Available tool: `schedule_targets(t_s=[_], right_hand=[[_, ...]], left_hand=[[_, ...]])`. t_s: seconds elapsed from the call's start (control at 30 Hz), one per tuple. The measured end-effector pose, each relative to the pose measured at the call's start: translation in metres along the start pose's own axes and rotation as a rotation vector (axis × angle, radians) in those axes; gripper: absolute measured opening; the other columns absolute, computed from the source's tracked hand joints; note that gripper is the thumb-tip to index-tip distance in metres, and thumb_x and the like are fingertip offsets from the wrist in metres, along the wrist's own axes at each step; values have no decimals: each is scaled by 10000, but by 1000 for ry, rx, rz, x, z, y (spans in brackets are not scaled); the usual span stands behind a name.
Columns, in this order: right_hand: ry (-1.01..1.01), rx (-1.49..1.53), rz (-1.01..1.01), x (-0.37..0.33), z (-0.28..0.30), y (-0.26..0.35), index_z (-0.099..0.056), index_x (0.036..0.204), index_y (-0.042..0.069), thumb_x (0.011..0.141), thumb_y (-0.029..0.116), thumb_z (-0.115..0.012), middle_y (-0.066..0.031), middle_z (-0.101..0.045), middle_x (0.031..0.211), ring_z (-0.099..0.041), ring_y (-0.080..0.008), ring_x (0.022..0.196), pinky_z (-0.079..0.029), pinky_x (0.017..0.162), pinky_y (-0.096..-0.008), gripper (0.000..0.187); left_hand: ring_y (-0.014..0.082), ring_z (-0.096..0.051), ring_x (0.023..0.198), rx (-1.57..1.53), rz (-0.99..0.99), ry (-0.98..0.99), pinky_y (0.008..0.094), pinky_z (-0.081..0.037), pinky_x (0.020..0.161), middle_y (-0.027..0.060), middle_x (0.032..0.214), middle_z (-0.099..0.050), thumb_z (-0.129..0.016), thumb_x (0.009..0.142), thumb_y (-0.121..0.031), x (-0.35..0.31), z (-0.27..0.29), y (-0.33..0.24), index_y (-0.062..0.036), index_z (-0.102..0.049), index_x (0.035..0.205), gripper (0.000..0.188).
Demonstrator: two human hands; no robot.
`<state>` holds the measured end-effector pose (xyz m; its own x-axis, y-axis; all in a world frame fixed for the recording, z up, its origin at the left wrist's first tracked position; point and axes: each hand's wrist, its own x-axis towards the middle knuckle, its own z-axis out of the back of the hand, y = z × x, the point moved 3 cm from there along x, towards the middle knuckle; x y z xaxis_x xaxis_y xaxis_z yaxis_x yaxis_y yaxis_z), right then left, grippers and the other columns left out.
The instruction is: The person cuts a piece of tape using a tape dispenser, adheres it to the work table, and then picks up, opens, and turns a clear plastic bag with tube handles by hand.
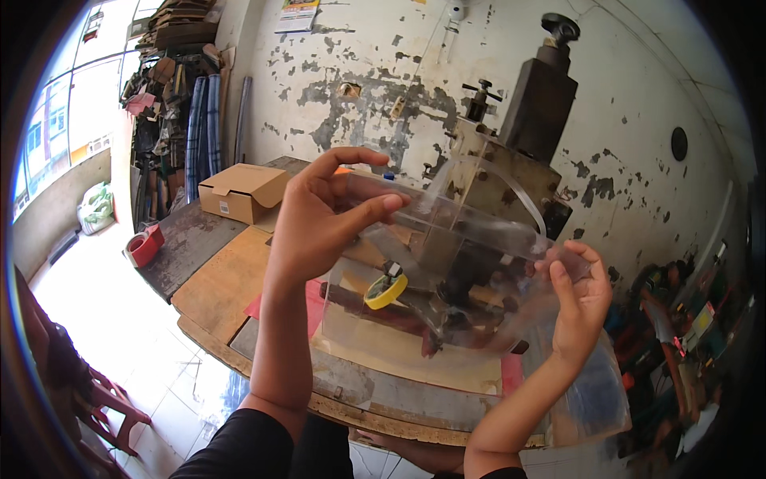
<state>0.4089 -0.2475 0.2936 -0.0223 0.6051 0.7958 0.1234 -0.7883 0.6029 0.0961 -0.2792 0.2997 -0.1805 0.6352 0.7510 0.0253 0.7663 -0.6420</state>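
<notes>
A clear plastic bag [479,319] with a curved see-through handle hangs spread between my hands over the table, in front of a machine. My left hand [319,223] is at its upper left corner, thumb on the plastic and index finger raised apart; its other fingers are partly hidden. At the bag's upper right edge, my right hand [581,303] pinches the film between thumb and fingers. Through the plastic shows a yellow ring, like a tape roll [386,292], at the machine. The press-like machine [499,180] has a dark upright block and a black knob on top.
A cardboard box [243,191] and a red tape dispenser [145,246] sit on the table's left part. More clear plastic [594,391] lies at the right corner. A red stool [116,407] stands on the floor at left. Dark materials are stacked by the window.
</notes>
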Motion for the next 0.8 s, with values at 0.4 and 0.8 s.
schedule_targets(t_s=[0.4, 0.8], right_hand=[[-134, 60, -80, 5, 15, -8, -585, 1155, -23, 837, -25, -730, -100, -711, 896, -689, -165, 796, -523, 738, -253, 349], [-174, 110, -76, 4, 18, -12, -587, 1147, -19, 826, -53, -731, -116, -703, 946, -683, -153, 847, -549, 827, -281, 353]], left_hand=[[106, -709, 793, 53, 52, 11, 184, -493, 645, 122, 938, -765, -790, 862, -89, 12, -5, 26, 16, -556, 1245, 461], [108, -699, 810, -77, 21, 17, 218, -521, 729, 124, 940, -761, -785, 863, -75, 15, -9, 36, 17, -533, 1274, 491]])
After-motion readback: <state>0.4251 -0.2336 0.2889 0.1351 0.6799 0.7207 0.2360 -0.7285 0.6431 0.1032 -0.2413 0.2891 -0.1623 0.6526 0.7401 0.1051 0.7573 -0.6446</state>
